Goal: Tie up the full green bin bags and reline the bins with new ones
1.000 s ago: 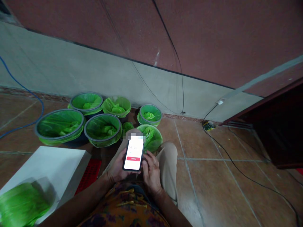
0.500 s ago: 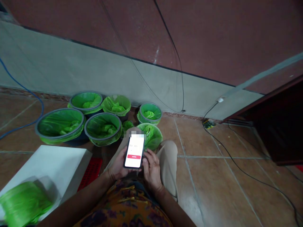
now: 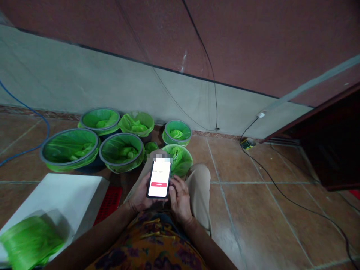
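A lit phone [image 3: 159, 178] with a white screen and a red bar lies in my left hand [image 3: 140, 195], whose fingers wrap its left and lower edges. Beside the phone's right edge is my right hand [image 3: 180, 198], its fingers bent; whether they touch the phone I cannot tell. Just beyond my knees stands a bin lined with green plastic [image 3: 184, 161]. Several more bins with green liners, among them a wide one [image 3: 70, 148] and a middle one [image 3: 121, 150], stand by the wall.
A white box [image 3: 56, 191] at the left carries a bundle of green plastic [image 3: 30, 240], with a red crate [image 3: 108, 204] beside it. A blue hose [image 3: 42, 144] lies far left. A black cable [image 3: 281, 197] crosses the tiles at right, near dark furniture [image 3: 334, 150].
The view has shifted slightly. Both hands and the phone keep nearly the same pose.
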`<state>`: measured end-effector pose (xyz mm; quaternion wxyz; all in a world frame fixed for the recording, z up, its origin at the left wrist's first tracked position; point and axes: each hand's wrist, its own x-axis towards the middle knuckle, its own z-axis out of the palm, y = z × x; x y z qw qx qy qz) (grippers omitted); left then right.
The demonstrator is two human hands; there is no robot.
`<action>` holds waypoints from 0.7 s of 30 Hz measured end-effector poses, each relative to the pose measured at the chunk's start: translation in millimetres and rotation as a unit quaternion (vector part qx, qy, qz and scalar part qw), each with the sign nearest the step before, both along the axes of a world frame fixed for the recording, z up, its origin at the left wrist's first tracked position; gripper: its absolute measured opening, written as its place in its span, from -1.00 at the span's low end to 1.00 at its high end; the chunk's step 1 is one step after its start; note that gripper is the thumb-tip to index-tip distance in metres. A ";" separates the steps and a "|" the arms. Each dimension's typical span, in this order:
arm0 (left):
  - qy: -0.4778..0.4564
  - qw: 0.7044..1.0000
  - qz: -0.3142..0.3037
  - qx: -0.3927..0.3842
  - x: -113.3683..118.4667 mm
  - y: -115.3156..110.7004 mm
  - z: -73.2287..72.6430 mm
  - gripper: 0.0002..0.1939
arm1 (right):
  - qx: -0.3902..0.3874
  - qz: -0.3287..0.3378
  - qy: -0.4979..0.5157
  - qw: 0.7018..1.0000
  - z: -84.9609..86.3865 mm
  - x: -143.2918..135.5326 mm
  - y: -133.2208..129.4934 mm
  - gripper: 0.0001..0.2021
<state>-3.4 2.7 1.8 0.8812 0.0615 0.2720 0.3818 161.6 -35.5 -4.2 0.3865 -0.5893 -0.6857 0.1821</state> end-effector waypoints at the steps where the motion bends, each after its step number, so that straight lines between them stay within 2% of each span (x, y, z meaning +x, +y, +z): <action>1: -0.002 1.000 0.001 0.001 0.0 0.0 -0.3 -0.45 | -0.001 0.001 0.001 1.000 0.5 -0.1 0.0 -0.66; 21: -0.032 0.999 -0.002 -0.010 -0.8 1.3 -5.0 -0.42 | -0.013 0.014 0.023 1.000 4.8 -0.7 -0.8 -0.65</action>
